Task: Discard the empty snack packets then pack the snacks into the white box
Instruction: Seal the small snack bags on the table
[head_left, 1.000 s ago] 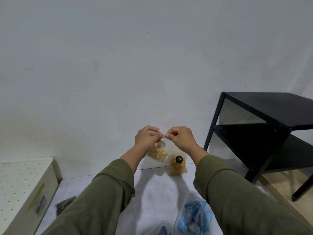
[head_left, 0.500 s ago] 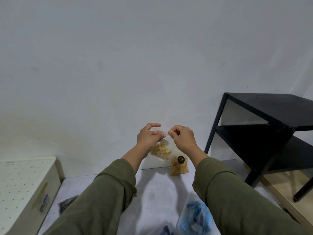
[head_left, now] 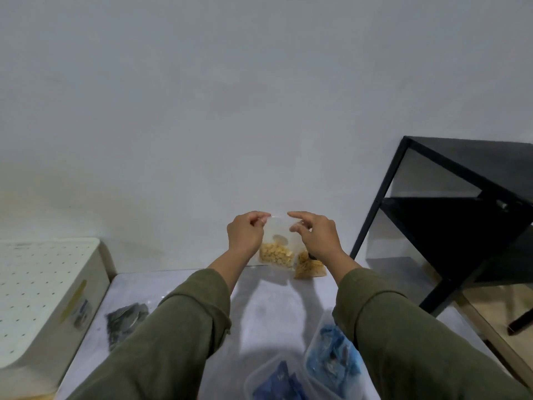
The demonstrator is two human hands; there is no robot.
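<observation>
No legible text on any label.

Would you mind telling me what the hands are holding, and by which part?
The left hand pinches the clear snack bag by its top left corner; the right hand pinches its top right edge.

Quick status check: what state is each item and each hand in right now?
Left hand: pinching the clear snack bag's top edge.
Right hand: fingers at the bag's top, grip unclear.
Clear snack bag: held upright, partly full.
Orange snack packet: standing on the table.
White box: lid on.
</observation>
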